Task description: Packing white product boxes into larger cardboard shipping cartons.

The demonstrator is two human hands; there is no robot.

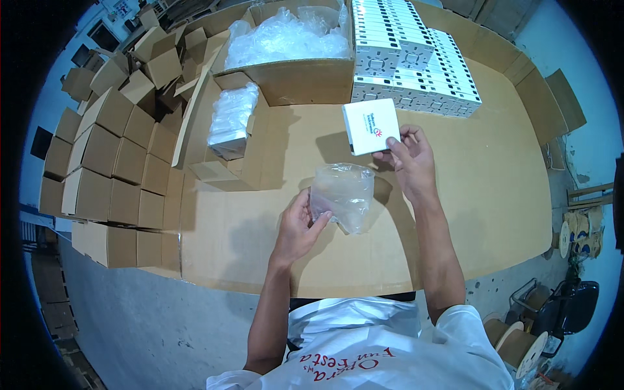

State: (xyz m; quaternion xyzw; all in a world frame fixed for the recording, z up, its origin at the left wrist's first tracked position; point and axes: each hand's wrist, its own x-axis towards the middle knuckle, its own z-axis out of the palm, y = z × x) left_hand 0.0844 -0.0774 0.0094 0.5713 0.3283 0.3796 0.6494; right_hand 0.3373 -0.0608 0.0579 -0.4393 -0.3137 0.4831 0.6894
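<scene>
Between the thumb and fingers of my left hand (300, 227) is a clear plastic bag (344, 195), held by its left side over the cardboard-covered table (481, 214). My right hand (411, 159) grips a small flat white box (370, 125) at its lower right corner, thumb on top. The box bears a red and dark print and is tilted, farther from me than the bag. The two are apart. Whether anything lies inside the bag I cannot make out, but it looks see-through and loose.
Stacked white boxes with black marks (416, 78) stand at the back right. A large carton (305, 81) holds clear plastic bags (286, 39). Left of centre, an open carton (195, 130) contains wrapped packs (233, 117). Brown boxes (97, 185) are piled at the left; spools (520, 348) stand at lower right.
</scene>
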